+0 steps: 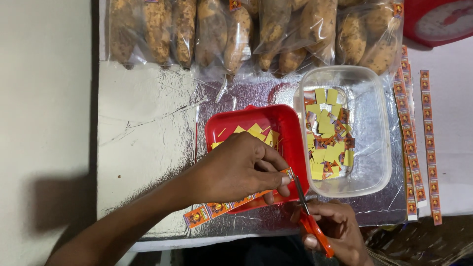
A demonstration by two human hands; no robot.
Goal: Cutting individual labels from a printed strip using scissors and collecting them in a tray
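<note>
My left hand (241,167) pinches the end of a long printed label strip (217,209) between thumb and fingers, right over the near edge of the red tray (290,129). The strip runs back from that edge toward me and to my left, lying on the foil-covered board (143,138). My right hand (335,231) is closed around the orange handles of the scissors (308,216), just on my side of the tray's near right corner, and the blades point up at the strip's tip, slightly parted around it.

The biggest worry is my own fingertips. They sit touching the strip right beside the blades, so a cut taken a little off line could nick a finger. The blades could also land through a picture instead of between two, which would spoil a label.

The cut piece should drop into the tray with the yellow-backed squares (256,132) already there. But I hold the strip at the very rim, so a piece could flick outside and slide away on the slick foil. The clear tub (379,143) of cut labels touches the tray's right side, and my scissor hand could bump it. More strips (416,148) lie beyond the tub, well away from the tray. Bagged sweet potatoes (236,34) lie past the tray's far edge.
</note>
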